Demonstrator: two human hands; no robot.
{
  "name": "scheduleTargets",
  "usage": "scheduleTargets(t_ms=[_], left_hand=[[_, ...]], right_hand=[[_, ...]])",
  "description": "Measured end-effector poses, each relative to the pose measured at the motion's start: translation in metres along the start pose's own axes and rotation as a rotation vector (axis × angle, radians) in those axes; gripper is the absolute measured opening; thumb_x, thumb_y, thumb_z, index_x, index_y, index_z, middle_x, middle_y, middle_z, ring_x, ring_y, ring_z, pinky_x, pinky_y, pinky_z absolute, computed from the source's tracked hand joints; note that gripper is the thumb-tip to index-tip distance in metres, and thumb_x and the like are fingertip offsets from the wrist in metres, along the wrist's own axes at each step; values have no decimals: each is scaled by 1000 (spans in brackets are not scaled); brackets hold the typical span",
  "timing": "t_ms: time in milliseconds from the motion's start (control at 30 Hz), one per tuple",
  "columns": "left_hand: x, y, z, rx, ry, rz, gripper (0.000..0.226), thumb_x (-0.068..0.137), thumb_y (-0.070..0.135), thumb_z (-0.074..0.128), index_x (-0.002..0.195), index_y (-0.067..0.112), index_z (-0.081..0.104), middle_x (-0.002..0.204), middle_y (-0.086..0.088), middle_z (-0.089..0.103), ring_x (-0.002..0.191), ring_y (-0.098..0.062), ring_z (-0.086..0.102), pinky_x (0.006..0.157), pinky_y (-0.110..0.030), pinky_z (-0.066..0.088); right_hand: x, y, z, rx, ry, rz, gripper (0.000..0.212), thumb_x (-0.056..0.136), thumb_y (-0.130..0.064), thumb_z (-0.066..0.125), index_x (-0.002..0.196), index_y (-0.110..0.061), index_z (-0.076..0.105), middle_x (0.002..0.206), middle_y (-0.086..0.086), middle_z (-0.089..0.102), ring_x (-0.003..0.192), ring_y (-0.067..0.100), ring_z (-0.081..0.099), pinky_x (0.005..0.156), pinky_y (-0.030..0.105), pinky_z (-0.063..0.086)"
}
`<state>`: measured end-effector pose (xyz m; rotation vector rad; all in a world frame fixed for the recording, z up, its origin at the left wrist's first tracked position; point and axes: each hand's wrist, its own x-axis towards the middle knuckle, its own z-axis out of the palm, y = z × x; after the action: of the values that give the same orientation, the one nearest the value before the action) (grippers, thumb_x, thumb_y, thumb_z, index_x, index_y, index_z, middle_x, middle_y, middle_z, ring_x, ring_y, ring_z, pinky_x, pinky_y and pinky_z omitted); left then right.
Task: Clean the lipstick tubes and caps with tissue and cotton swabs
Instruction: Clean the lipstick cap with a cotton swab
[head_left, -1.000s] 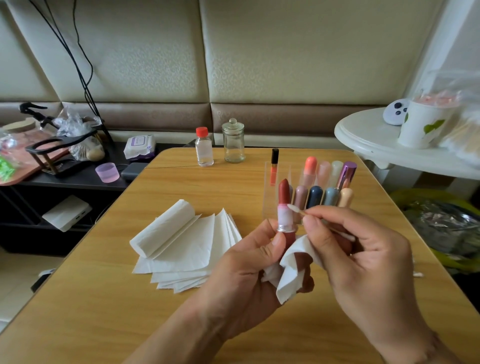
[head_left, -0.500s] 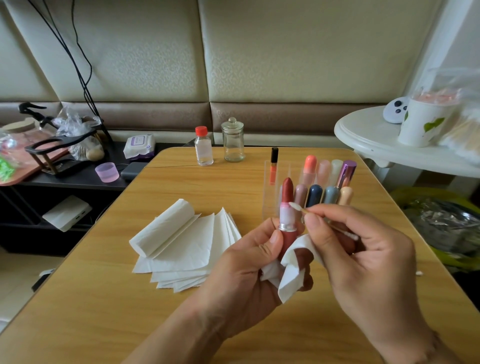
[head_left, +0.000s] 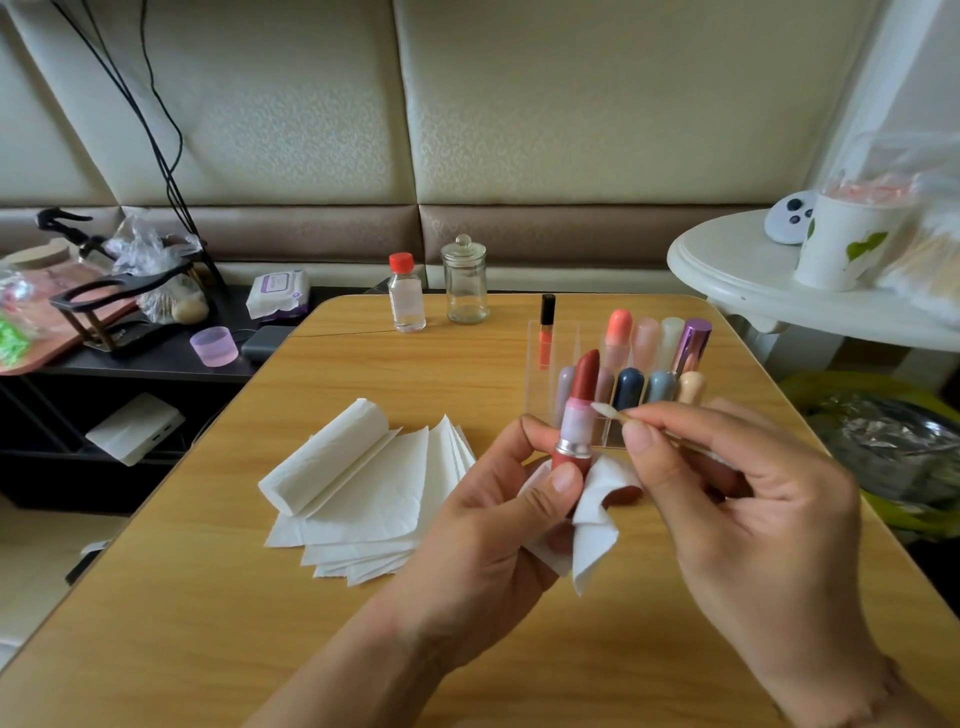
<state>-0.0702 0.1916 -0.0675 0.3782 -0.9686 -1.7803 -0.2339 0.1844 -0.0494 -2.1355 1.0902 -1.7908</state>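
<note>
My left hand (head_left: 498, 525) grips an open red lipstick tube (head_left: 577, 421) upright, with a crumpled white tissue (head_left: 592, 525) held under its base. My right hand (head_left: 737, 499) pinches a cotton swab (head_left: 607, 411) whose white tip touches the pink inner sleeve of the tube. Behind my hands a clear organizer (head_left: 540, 364) holds several capped lipsticks (head_left: 628, 387) in pastel and dark colours. A fanned stack of white tissues (head_left: 374, 483) lies on the wooden table (head_left: 218, 597) to the left.
A small clear bottle with a red cap (head_left: 406, 299) and a lidded glass jar (head_left: 465, 286) stand at the table's far edge. A white round side table (head_left: 737, 280) with a paper cup is at the right. A dark shelf with clutter (head_left: 130, 332) sits left.
The swab tip has shifted slightly along the tube's pink sleeve. Both hands stay in nearly the same place, still holding tube, tissue and swab.
</note>
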Motion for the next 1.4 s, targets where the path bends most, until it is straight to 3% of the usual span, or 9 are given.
scheduleTargets(t_ms=[167,367,533,833,1067,1267,1400], left_hand=[[1,1,3,-24,-47,14,18,95,12,59,103,7,44,85,-2,67,75,-12,65,70,-23,48],[1,2,4,-2,27,58,21,84,10,71,95,12,54,86,-5,64,71,-13,63,63,-22,50],[2,4,5,50,49,112,22,78,12,78,90,17,59,89,-6,64,78,-14,64,67,-22,51],[1,4,6,167,116,140,20,76,9,74,85,22,61,85,-4,58,73,-13,54,64,-22,43],[3,2,6,289,174,281,22,74,10,73,86,21,58,90,-3,63,82,-17,56,73,-26,48],[3,0,6,343,180,318,22,75,11,73,88,17,57,84,-3,61,78,-14,56,70,-23,47],[2,-1,5,533,220,393,20,77,18,74,87,22,57,81,0,62,76,-13,55,71,-25,44]], right_hand=[[0,-1,0,7,-4,-12,10,92,-20,68,100,-25,71,71,2,62,57,19,56,51,33,44],[0,-1,0,26,10,-3,8,92,-23,67,98,-27,71,72,1,63,55,18,54,50,30,43],[1,-3,-1,29,15,-5,12,91,-17,69,96,-28,70,69,-2,61,53,17,51,47,22,39],[1,-5,-1,50,25,-8,8,91,-24,66,97,-29,69,73,0,66,57,18,56,48,28,44],[1,-5,-1,56,27,7,7,91,-24,66,97,-25,70,75,-1,68,56,17,59,47,32,45],[1,-7,0,69,36,12,8,91,-26,66,97,-30,69,76,3,70,59,18,62,50,35,48],[1,-11,2,77,53,28,10,90,-26,66,97,-32,67,83,-7,73,68,8,68,56,19,53]])
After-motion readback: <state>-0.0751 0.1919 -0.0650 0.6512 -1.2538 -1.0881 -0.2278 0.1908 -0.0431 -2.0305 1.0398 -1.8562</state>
